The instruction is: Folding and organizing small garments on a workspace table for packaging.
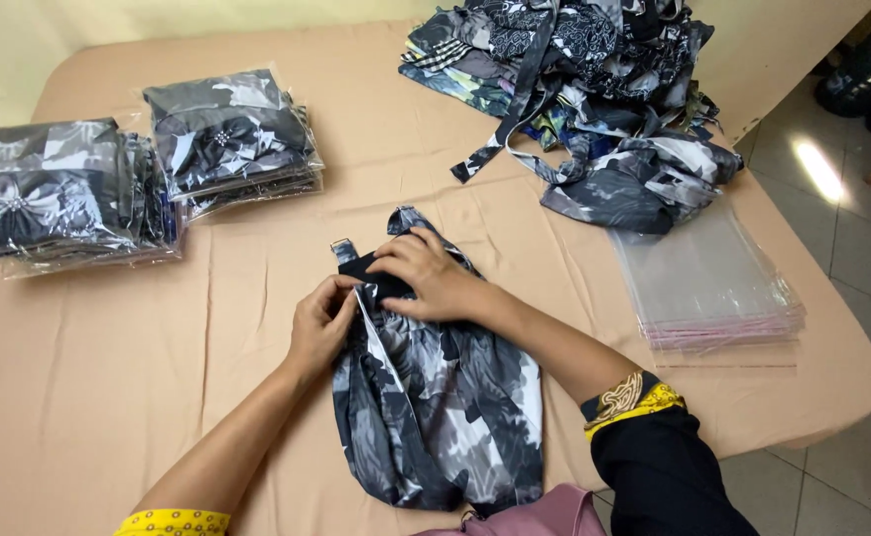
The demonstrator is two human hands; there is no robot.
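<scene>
Both hands on grey patterned cloth (440, 397), frame centre: left hand (321, 323) pinches its edge, right hand (434, 278) presses flat on the black band (376, 276). Upper left: bagged cloths (227, 139), two stacks. Right: empty clear bags (708, 283). Top: loose cloth pile (594, 89).

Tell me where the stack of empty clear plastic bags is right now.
In the head view, the stack of clear plastic bags lies at the table's right edge, just below the pile of loose patterned garments and right of the right hand.

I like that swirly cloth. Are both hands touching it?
Touching. The head view shows the left hand pinching the grey patterned cloth and the right hand pressing its top.
</scene>
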